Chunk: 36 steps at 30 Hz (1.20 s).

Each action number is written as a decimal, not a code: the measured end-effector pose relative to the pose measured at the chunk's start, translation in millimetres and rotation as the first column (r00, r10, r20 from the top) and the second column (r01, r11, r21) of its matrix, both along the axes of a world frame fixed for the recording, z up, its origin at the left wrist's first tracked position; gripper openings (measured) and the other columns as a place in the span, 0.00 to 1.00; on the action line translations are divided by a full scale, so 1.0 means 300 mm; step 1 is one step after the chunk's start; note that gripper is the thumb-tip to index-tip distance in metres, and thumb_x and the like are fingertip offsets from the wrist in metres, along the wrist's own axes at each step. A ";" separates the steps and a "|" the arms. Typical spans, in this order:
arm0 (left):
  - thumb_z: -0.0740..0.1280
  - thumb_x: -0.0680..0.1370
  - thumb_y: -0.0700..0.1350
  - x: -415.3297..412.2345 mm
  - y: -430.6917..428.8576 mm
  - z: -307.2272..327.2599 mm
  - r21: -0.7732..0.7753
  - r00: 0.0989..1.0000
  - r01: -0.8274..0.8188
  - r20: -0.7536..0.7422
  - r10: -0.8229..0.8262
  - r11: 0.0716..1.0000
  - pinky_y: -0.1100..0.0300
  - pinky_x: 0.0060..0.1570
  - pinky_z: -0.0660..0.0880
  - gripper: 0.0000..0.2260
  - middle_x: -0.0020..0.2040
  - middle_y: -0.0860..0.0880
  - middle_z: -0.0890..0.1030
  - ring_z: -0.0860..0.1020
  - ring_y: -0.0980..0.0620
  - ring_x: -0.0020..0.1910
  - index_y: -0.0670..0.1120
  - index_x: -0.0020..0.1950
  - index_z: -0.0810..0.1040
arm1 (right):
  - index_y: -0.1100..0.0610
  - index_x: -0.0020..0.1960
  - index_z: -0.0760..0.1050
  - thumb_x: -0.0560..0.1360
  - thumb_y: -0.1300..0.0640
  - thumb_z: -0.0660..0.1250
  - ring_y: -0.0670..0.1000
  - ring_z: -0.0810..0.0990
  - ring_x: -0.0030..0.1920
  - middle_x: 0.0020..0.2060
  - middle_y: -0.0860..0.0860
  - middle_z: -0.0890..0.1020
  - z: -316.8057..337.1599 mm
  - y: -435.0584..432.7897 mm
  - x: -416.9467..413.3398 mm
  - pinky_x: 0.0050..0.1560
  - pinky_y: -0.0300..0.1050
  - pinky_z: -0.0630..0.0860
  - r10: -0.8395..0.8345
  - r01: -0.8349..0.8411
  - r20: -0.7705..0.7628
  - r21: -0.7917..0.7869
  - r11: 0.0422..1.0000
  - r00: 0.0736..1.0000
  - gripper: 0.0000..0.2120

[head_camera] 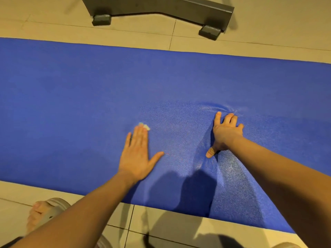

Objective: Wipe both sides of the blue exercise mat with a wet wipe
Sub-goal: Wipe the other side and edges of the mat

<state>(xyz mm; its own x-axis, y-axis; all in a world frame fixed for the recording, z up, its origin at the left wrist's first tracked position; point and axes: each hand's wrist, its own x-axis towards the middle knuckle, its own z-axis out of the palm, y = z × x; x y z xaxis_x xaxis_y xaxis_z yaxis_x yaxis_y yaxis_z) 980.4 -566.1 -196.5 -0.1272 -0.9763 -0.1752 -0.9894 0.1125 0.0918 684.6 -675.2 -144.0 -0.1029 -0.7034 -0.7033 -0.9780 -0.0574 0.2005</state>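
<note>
While the left hand (138, 153) lies flat, pressing the wet wipe (144, 126) onto the blue mat (89, 86) spread across the floor (197, 42), the right hand (226, 132) braces on bent fingers, grasping nothing. Only a middle patch looks damp; the underside likely remains.

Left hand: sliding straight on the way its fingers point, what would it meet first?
The wet wipe, already at the fingertips of the left hand. Beyond it only bare blue mat shows up to its far edge, then floor tiles.
</note>
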 end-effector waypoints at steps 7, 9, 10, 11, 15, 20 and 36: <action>0.45 0.76 0.77 -0.196 0.016 0.014 0.048 0.969 -0.214 -0.115 0.218 0.976 0.47 0.81 0.43 0.50 0.83 0.40 0.43 0.40 0.45 0.82 0.39 0.83 0.43 | 0.61 0.77 0.26 0.48 0.27 0.79 0.72 0.42 0.78 0.77 0.70 0.40 0.002 0.002 0.000 0.73 0.72 0.57 0.000 0.000 0.005 -0.002 1.000 1.000 0.84; 0.46 0.76 0.76 -0.309 0.022 0.012 0.064 0.983 -0.120 -0.134 0.128 0.991 0.46 0.80 0.41 0.51 0.83 0.40 0.40 0.37 0.44 0.82 0.38 0.82 0.41 | 0.61 0.77 0.26 0.48 0.27 0.79 0.72 0.42 0.78 0.77 0.70 0.40 0.000 0.000 0.001 0.73 0.71 0.57 -0.004 0.004 -0.002 0.002 1.000 1.000 0.84; 0.46 0.76 0.76 -0.363 0.024 0.010 0.074 0.987 -0.068 -0.140 0.078 0.995 0.46 0.80 0.41 0.51 0.82 0.40 0.39 0.36 0.44 0.81 0.38 0.82 0.40 | 0.61 0.77 0.26 0.47 0.27 0.79 0.72 0.42 0.78 0.77 0.70 0.40 -0.001 -0.001 0.001 0.73 0.71 0.57 -0.004 0.004 -0.007 0.001 1.000 1.000 0.84; 0.46 0.76 0.77 -0.408 0.026 0.011 0.090 0.990 -0.010 -0.139 0.022 0.996 0.45 0.80 0.40 0.51 0.82 0.40 0.38 0.35 0.44 0.81 0.38 0.82 0.40 | 0.61 0.77 0.26 0.47 0.27 0.79 0.72 0.42 0.78 0.77 0.70 0.41 -0.001 -0.001 0.002 0.73 0.71 0.57 -0.004 0.004 -0.011 0.001 1.000 1.000 0.84; 0.46 0.77 0.76 -0.428 0.021 0.015 0.085 0.961 0.268 -0.098 -0.260 0.960 0.43 0.79 0.45 0.50 0.83 0.41 0.39 0.36 0.46 0.81 0.39 0.82 0.42 | 0.61 0.77 0.26 0.47 0.27 0.80 0.72 0.42 0.78 0.77 0.70 0.41 -0.004 -0.002 0.002 0.73 0.71 0.57 -0.006 0.006 -0.006 -0.001 1.000 1.000 0.85; 0.50 0.79 0.74 -0.155 0.038 0.012 0.015 0.985 0.168 -0.029 -0.168 0.986 0.42 0.80 0.49 0.47 0.84 0.44 0.44 0.40 0.47 0.82 0.41 0.83 0.45 | 0.61 0.77 0.26 0.47 0.27 0.79 0.73 0.42 0.77 0.77 0.70 0.41 -0.001 -0.002 -0.002 0.73 0.72 0.57 -0.003 0.003 0.008 0.001 1.000 1.000 0.84; 0.52 0.77 0.76 -0.425 0.151 0.021 0.030 0.982 0.048 -0.187 -0.042 0.998 0.41 0.79 0.51 0.51 0.83 0.38 0.47 0.43 0.41 0.82 0.35 0.82 0.48 | 0.61 0.77 0.26 0.46 0.28 0.80 0.73 0.42 0.77 0.77 0.71 0.40 -0.010 -0.005 0.005 0.72 0.73 0.56 -0.022 0.022 0.008 0.007 1.000 1.000 0.85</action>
